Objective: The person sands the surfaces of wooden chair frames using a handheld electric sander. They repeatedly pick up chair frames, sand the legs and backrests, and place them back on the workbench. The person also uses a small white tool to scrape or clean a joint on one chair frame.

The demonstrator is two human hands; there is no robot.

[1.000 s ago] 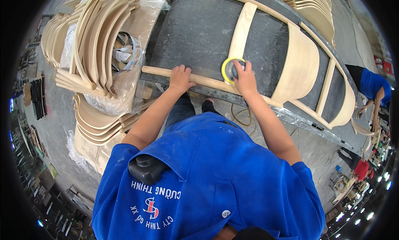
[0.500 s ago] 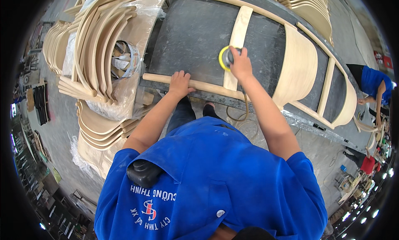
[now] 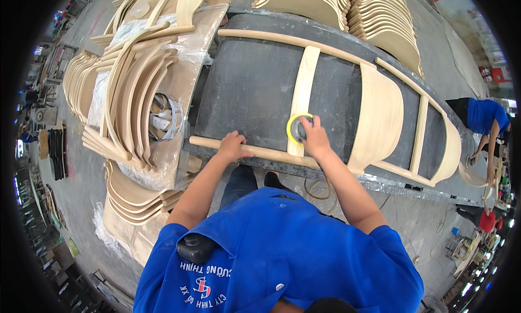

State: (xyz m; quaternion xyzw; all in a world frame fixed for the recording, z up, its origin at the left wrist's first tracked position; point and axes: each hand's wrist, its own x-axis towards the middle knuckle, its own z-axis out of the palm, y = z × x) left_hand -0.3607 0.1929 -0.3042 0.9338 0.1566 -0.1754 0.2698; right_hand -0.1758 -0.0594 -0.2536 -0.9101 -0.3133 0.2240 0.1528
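A pale wooden chair-back frame [image 3: 301, 90] lies flat on a dark tabletop, with two long rails, a flat crossbar and a wide curved panel. My right hand [image 3: 316, 140] grips a round sander [image 3: 293, 129] with a yellow rim from above. Its disc rests on the crossbar close to the near rail, and my palm hides part of its body. Further left, my left hand [image 3: 232, 148] is closed over the near rail [image 3: 268, 153], fingers on top and thumb along it.
A second wooden frame [image 3: 420, 128] lies to the right. Curved wooden parts [image 3: 384, 28] are stacked along the far edge; more parts [image 3: 127, 101] fill the left table beside a round bin [image 3: 172, 120]. A hose [image 3: 317, 195] hangs below the table edge. Another person [image 3: 483, 120] works at far right.
The sander in my right hand has moved along the crossbar toward the near rail. My left hand stays on that rail. The whole view has tilted, showing more beyond the table.
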